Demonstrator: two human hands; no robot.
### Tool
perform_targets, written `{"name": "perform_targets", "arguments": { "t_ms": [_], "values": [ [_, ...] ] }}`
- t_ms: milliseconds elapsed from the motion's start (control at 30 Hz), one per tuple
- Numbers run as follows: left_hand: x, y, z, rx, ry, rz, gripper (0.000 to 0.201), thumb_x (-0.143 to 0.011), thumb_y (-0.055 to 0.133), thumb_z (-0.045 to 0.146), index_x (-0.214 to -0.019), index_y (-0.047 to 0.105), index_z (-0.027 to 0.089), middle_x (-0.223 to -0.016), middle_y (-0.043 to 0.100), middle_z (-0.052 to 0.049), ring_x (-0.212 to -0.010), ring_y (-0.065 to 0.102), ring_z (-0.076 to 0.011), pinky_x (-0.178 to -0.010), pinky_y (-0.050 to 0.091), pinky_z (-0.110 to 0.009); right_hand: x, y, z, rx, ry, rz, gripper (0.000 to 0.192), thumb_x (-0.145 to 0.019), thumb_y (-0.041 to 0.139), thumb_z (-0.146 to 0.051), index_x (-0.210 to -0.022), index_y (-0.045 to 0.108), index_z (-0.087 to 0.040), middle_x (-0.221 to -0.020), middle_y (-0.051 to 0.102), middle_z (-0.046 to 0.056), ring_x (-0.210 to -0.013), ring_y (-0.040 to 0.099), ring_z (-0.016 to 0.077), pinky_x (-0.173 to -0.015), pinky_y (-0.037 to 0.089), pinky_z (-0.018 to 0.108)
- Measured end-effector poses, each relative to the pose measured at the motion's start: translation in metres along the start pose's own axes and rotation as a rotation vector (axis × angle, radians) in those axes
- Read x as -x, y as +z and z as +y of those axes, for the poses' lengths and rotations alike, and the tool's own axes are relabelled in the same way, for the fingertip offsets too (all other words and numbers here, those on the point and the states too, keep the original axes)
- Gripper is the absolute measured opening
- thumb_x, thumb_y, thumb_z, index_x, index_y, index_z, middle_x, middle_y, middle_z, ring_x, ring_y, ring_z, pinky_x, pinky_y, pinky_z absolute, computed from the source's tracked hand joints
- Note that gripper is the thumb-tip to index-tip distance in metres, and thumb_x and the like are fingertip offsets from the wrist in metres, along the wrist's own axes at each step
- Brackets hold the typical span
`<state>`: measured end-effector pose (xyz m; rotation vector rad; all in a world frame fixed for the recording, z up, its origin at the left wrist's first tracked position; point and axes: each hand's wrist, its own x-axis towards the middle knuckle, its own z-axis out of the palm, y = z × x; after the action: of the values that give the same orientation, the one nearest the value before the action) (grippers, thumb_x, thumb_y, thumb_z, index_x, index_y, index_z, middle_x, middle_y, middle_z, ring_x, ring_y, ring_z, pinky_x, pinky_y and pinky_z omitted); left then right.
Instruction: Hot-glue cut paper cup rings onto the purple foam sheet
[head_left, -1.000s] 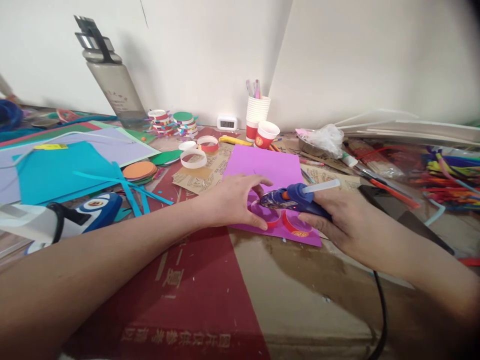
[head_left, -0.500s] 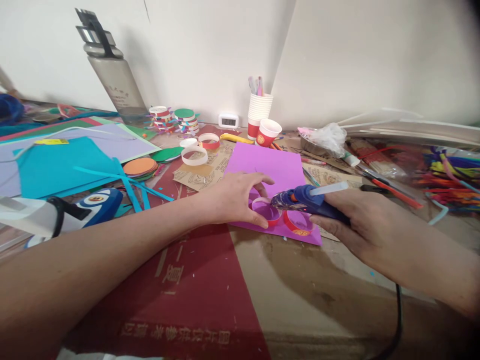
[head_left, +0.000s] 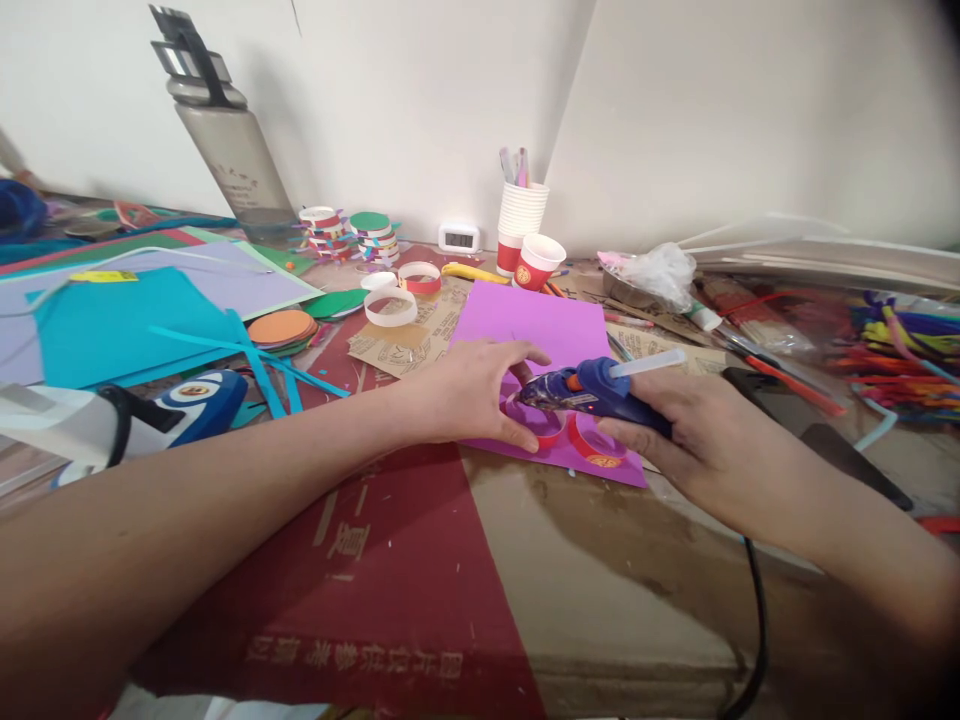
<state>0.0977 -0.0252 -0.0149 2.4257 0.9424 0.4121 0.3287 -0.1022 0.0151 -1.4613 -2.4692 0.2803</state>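
A purple paper sheet (head_left: 536,318) lies on the cardboard-covered table. On its near part rests a red-rimmed paper ring (head_left: 553,438), with the thumb and fingers of my left hand (head_left: 457,392) curved round its left side. My right hand (head_left: 720,430) grips a blue hot glue gun (head_left: 600,390) that has a clear glue stick in its back. The nozzle points left, over the held ring close to my left fingers; whether it touches the ring I cannot tell. Just to the right, a second red paper ring (head_left: 606,459) stands on the same sheet.
Behind the sheet stand stacked paper cups (head_left: 523,215) with pens and a small clock (head_left: 458,237). Two paper rings sit left of it. Blue paper (head_left: 127,330), a blue-and-white tool (head_left: 202,400) and a tall bottle (head_left: 232,165) are farther left. The gun's black cord (head_left: 759,600) hangs at right.
The glue gun has moved left, its nozzle shifting along the ring towards my left fingers. My left hand stays round the ring. A dark flat object shows more behind my right hand.
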Motion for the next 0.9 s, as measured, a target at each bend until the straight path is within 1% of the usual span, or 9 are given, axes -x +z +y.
{"name": "perform_targets", "arguments": {
  "t_ms": [133,267,367,467,600,667,800,900],
  "values": [
    [0.0,0.0,0.001,-0.016,-0.011,-0.001,0.081,-0.06,0.079,0.055,-0.13,0.052,0.024,-0.122,0.065,-0.005,-0.11,0.06,-0.0267,-0.087,0.046,-0.033,0.0,-0.005,-0.002,0.029,0.004,0.014,0.029,-0.096,0.046,-0.039,-0.075,0.053,-0.021,-0.067,0.058,0.003,-0.06,0.052,0.0172,-0.057,0.037,0.031],
    [0.0,0.0,0.001,-0.02,-0.013,-0.003,0.081,-0.061,0.08,0.052,-0.131,0.051,0.024,-0.119,0.067,-0.004,-0.11,0.06,-0.0262,-0.089,0.045,-0.033,0.004,-0.009,-0.005,0.08,-0.02,0.047,0.026,-0.096,0.046,-0.037,-0.076,0.053,-0.022,-0.066,0.059,0.003,-0.059,0.052,0.0181,-0.055,0.036,0.032],
    [-0.001,0.001,0.0,-0.008,-0.001,-0.005,0.08,-0.061,0.081,0.05,-0.131,0.051,0.025,-0.117,0.068,-0.003,-0.11,0.06,-0.0257,-0.09,0.044,-0.033,0.007,-0.01,-0.006,0.099,-0.057,0.085,0.022,-0.095,0.047,-0.035,-0.079,0.055,-0.022,-0.068,0.06,0.004,-0.06,0.054,0.0195,-0.055,0.036,0.032],
    [-0.001,0.001,-0.001,-0.004,0.006,-0.003,0.08,-0.061,0.081,0.051,-0.131,0.052,0.025,-0.117,0.068,-0.004,-0.11,0.06,-0.0258,-0.09,0.044,-0.034,0.007,-0.008,-0.006,0.114,-0.04,0.097,0.021,-0.094,0.047,-0.035,-0.08,0.054,-0.022,-0.069,0.061,0.004,-0.061,0.055,0.0207,-0.057,0.038,0.033],
    [-0.001,0.001,0.0,-0.012,0.005,0.005,0.078,-0.061,0.08,0.052,-0.128,0.054,0.024,-0.118,0.067,-0.005,-0.109,0.061,-0.0261,-0.09,0.046,-0.034,0.003,-0.003,-0.007,0.065,0.016,0.076,0.023,-0.096,0.046,-0.037,-0.081,0.053,-0.022,-0.071,0.061,0.004,-0.065,0.056,0.0208,-0.06,0.04,0.033],
    [-0.001,0.001,0.0,-0.02,0.0,0.005,0.077,-0.061,0.079,0.054,-0.128,0.054,0.024,-0.12,0.065,-0.006,-0.109,0.061,-0.0268,-0.09,0.046,-0.035,0.0,-0.001,-0.007,0.028,0.017,0.076,0.022,-0.096,0.046,-0.037,-0.081,0.053,-0.022,-0.073,0.061,0.004,-0.066,0.057,0.0203,-0.061,0.04,0.032],
    [0.0,0.001,0.0,-0.049,0.003,0.012,0.081,-0.061,0.079,0.056,-0.131,0.052,0.023,-0.125,0.063,-0.008,-0.113,0.059,-0.0285,-0.092,0.047,-0.036,-0.002,0.003,-0.008,-0.013,0.007,0.076,0.023,-0.096,0.046,-0.034,-0.078,0.052,-0.022,-0.071,0.06,0.003,-0.063,0.053,0.0183,-0.06,0.038,0.03],
    [0.001,0.001,0.0,-0.07,0.007,0.022,0.082,-0.061,0.078,0.057,-0.131,0.052,0.023,-0.125,0.063,-0.008,-0.114,0.059,-0.0291,-0.092,0.047,-0.036,-0.003,0.004,-0.006,-0.041,0.019,0.065,0.026,-0.097,0.044,-0.037,-0.076,0.052,-0.022,-0.067,0.057,0.0,-0.06,0.049,0.0164,-0.057,0.035,0.028]
  ]
}}
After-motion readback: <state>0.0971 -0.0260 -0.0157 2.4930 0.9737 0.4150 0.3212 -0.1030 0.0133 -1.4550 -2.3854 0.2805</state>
